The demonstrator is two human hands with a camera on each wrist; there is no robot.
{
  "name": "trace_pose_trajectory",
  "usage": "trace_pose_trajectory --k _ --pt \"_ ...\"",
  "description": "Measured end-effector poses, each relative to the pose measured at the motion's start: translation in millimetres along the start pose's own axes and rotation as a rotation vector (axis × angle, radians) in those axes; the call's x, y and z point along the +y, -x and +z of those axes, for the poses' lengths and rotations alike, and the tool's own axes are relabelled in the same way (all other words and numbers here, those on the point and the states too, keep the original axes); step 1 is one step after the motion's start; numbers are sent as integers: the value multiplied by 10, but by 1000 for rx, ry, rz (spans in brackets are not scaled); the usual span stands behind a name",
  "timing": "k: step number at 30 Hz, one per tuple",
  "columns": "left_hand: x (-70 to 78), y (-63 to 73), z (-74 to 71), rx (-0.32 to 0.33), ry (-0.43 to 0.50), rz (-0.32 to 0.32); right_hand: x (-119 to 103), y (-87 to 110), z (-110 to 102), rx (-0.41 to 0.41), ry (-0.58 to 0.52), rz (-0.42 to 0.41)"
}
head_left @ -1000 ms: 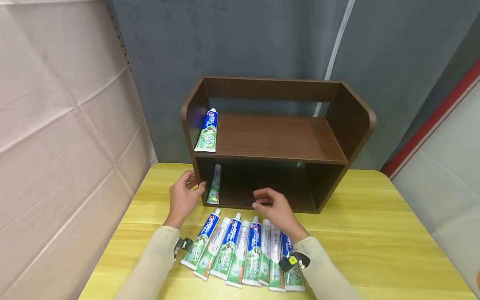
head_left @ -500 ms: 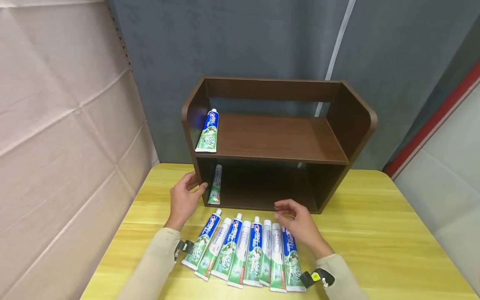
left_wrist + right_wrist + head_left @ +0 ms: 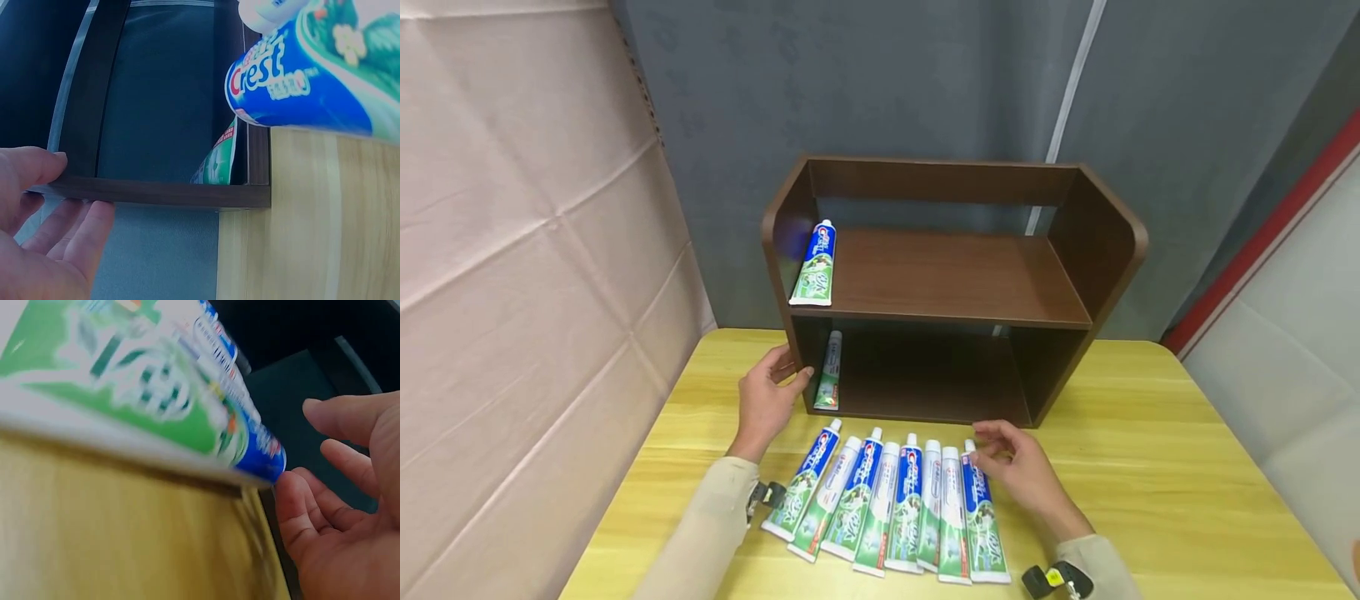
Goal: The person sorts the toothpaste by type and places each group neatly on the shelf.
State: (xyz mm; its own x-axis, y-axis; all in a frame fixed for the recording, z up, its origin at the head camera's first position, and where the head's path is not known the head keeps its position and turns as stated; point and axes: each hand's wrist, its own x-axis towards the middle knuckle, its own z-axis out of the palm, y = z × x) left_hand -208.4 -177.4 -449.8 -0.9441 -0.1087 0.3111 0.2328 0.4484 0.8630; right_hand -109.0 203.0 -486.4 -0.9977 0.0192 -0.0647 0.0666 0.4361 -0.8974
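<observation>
My left hand grips the left side panel of a dark brown two-tier shelf, thumb on one face and fingers on the other. The left wrist view shows this hold on the panel. My right hand is at the cap end of the rightmost blue-and-green Crest toothpaste tube, thumb and fingers apart. In the right wrist view, a fingertip sits right at this tube's blue end. One Crest tube lies on the upper tier at the left, and a grey-and-green toothpaste tube on the lower tier below it.
Several more toothpaste tubes lie fanned out on the yellow wooden table before the shelf, Crest ones mixed with white-and-green ones. A grey curtain hangs behind, and a pale cloth wall stands at the left.
My right hand has moved right and toward me, from in front of the lower tier to the rightmost tube's cap end. The left hand keeps its place on the shelf.
</observation>
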Motion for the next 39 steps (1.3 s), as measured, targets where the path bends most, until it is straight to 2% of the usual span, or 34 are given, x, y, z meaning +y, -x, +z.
trace_pose_trajectory --k 3,7,14,17,20,27,35,39 --pt "-6 2 4 -8 1 -10 80 25 -25 -41 16 -15" --pt "-6 1 0 -17 1 -24 177 44 -77 -143 20 -54" --pt "2 -11 -6 -22 -1 -26 219 -40 -242 -453 60 -112" --pt "-14 -4 -4 -23 -1 -34 177 -86 -287 -534 111 -134" --pt "-17 3 -3 -22 -2 -35 128 -110 -285 -544 174 -145" --pt "-11 0 -9 -26 2 -33 74 -64 -266 -492 241 -117" --pt "-31 4 -12 -5 -2 -2 73 65 -275 -506 151 -77" --pt "-30 6 -4 -12 6 -4 107 151 -244 -486 166 -121"
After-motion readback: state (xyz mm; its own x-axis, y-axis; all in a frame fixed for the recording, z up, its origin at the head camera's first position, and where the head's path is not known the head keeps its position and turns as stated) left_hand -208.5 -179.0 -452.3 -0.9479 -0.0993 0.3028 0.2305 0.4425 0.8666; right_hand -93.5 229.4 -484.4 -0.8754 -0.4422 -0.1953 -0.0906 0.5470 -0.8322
